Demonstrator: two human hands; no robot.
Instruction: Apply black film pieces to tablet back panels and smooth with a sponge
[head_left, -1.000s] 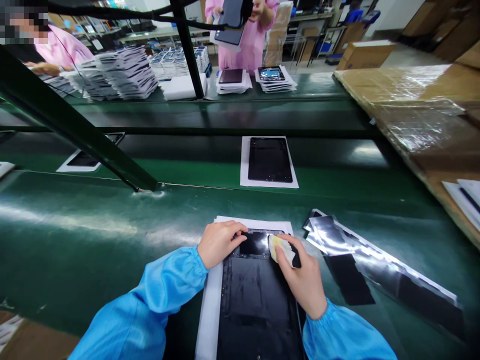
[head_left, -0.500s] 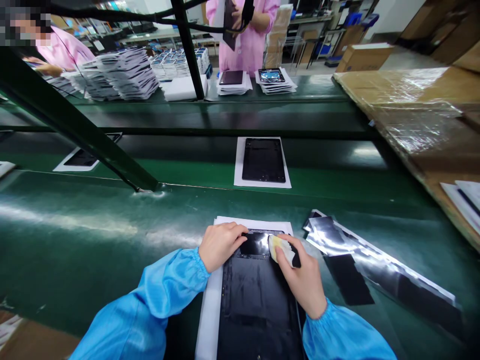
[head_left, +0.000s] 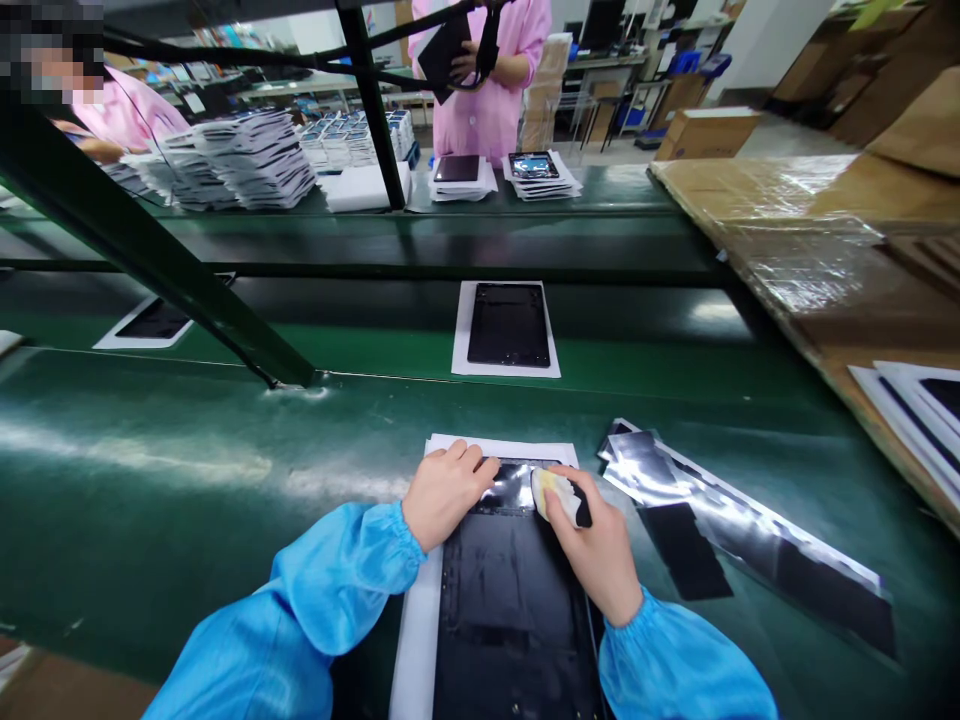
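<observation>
A black tablet panel (head_left: 510, 600) lies on a white sheet (head_left: 412, 640) on the green bench in front of me. My left hand (head_left: 446, 492) rests on the panel's upper left corner, fingers curled down and pressing on it. My right hand (head_left: 592, 550) grips a small yellowish pad (head_left: 553, 492) with a dark backing and holds it against the panel's top edge. Both arms wear blue sleeves.
Shiny peeled film strips (head_left: 720, 520) lie to the right of the panel. Another black panel on white paper (head_left: 508, 325) rides the conveyor (head_left: 360, 345) beyond; a third (head_left: 154, 322) sits at left. A slanted green frame bar (head_left: 150, 250) crosses left. People in pink work behind stacks (head_left: 255, 160). Cardboard (head_left: 810, 220) at right.
The panel on the conveyor has shifted left. The view has tilted slightly; my hands stay at the panel's top edge with the pad.
</observation>
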